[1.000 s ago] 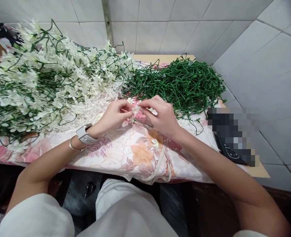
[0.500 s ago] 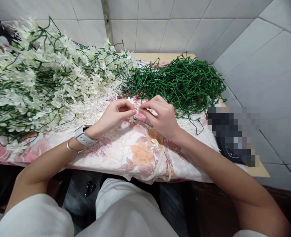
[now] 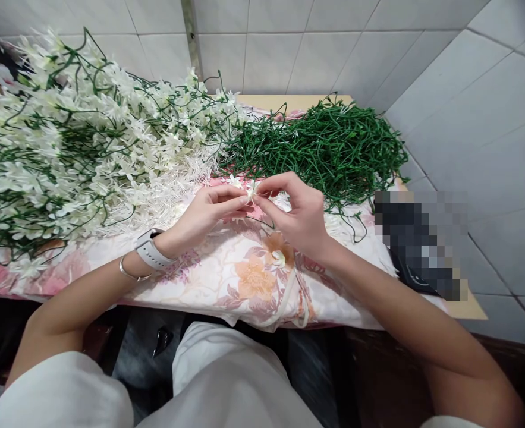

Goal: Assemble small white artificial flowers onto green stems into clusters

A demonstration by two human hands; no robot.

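Note:
Between my fingertips, over the middle of the cloth, is a small white artificial flower [image 3: 250, 192]. My left hand [image 3: 206, 213] pinches it from the left, thumb and forefinger pressed together. From the other side my right hand [image 3: 298, 211] closes its thumb and forefinger on the same flower. A dark green stem [image 3: 262, 223] curves out below my hands; whether it joins the flower I cannot tell. Just behind my fingers lies another white blossom [image 3: 234, 181]. One loose white petal piece [image 3: 279, 258] rests on the cloth nearer me.
A large heap of white artificial flowers [image 3: 123, 137] covers the table's left side. Behind my right hand lies a pile of green plastic stems [image 3: 329, 148]. A dark object, partly blurred out [image 3: 416, 249], is at the right edge of the floral cloth [image 3: 226, 297]. Tiled walls [image 3: 271, 59] stand behind and to the right.
My right hand has turned slightly and its fingers have arched more. The pinched flower has shifted a little to the right and now shows more upright between my fingertips.

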